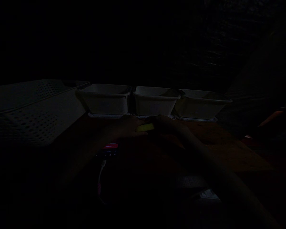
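The view is very dark. A small yellow-green oblong block (145, 128) shows between my hands, its exact kind too dim to make out. My left hand (128, 125) is closed on its left end, the thumb along the lower edge. At the block's right end, my right hand (163, 122) comes in with its back upward. Its fingers are lost in shadow, so their grip cannot be told. Both hands are above the brown tabletop (209, 136), just in front of the middle pale tub.
Three pale tubs, left (106, 100), middle (154, 101) and right (200, 105), stand in a row behind my hands. A perforated basket (35, 117) is at left. A lit phone (109, 151) with a white cable (100, 173) lies nearer me. Another person's arm (271, 118) shows at right.
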{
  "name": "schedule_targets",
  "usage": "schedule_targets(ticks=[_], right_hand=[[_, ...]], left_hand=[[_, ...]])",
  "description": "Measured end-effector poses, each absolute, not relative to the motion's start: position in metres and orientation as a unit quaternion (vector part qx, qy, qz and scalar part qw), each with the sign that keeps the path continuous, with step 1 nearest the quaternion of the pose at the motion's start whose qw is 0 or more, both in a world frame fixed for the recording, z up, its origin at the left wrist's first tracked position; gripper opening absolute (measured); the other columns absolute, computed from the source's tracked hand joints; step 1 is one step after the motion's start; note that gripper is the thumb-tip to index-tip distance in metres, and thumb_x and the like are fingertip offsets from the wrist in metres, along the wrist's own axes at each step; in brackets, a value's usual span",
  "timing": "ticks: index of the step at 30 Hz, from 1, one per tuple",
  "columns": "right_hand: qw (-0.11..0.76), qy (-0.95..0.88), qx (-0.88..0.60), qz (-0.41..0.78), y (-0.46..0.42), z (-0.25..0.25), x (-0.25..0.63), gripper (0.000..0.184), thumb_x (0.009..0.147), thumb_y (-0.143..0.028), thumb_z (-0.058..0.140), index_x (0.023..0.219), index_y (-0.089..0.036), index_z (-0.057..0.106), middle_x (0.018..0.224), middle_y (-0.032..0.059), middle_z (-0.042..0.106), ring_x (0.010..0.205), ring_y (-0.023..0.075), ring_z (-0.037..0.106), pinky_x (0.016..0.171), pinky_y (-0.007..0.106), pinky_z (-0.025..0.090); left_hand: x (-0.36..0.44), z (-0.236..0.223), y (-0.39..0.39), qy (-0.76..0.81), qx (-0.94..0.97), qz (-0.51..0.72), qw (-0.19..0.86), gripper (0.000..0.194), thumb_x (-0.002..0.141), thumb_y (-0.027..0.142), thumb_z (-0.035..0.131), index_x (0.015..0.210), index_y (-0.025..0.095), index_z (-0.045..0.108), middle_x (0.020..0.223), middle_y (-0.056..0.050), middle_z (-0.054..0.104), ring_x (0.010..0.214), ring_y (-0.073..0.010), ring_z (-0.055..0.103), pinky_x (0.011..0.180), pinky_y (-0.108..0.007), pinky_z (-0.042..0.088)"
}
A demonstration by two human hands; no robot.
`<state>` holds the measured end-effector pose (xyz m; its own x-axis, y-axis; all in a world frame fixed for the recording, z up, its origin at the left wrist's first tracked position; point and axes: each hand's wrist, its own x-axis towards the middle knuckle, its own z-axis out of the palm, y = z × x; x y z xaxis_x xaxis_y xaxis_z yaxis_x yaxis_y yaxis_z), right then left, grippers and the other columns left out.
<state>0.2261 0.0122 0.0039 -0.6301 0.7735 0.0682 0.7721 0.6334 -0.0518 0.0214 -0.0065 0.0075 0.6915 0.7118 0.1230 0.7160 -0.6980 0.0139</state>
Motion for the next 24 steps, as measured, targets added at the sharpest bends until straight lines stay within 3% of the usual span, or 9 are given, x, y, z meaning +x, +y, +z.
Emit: schedule_targets(ticks=[5, 14, 24], right_hand=[[0.032, -0.905, -0.423, 0.038, 0.0113, 0.0024, 0.2235, 0.034, 0.078, -0.018, 0.051, 0.111, -0.018, 0.062, 0.101, 0.0085, 0.068, 0.082, 0.0169, 0.065, 0.068, 0.023, 0.045], [0.022, -0.894, -0.447, 0.025, 0.0090, 0.0044, 0.2194, 0.031, 0.080, -0.017, 0.048, 0.105, -0.011, 0.064, 0.097, 0.0132, 0.068, 0.081, 0.0197, 0.065, 0.063, 0.024, 0.045], [0.019, -0.889, -0.456, 0.024, 0.0108, 0.0017, 0.2193, 0.031, 0.080, -0.018, 0.047, 0.105, -0.014, 0.065, 0.095, 0.0125, 0.068, 0.079, 0.0195, 0.066, 0.061, 0.022, 0.044]], left_hand=[[0.0186, 0.0113, -0.0079, -0.372, -0.926, -0.048, 0.032, 0.053, 0.076, 0.053, 0.057, 0.122, 0.027, 0.051, 0.110, -0.006, 0.063, 0.091, -0.0210, 0.061, 0.076, -0.029, 0.044], [0.0181, 0.0070, -0.0022, -0.355, -0.933, -0.065, 0.011, 0.046, 0.081, 0.033, 0.053, 0.126, 0.028, 0.048, 0.109, -0.004, 0.064, 0.086, -0.0174, 0.063, 0.071, -0.026, 0.044], [0.0167, 0.0054, 0.0006, -0.347, -0.936, -0.057, 0.024, 0.047, 0.078, 0.021, 0.050, 0.124, 0.025, 0.051, 0.111, -0.005, 0.063, 0.088, -0.0185, 0.063, 0.073, -0.027, 0.045]])
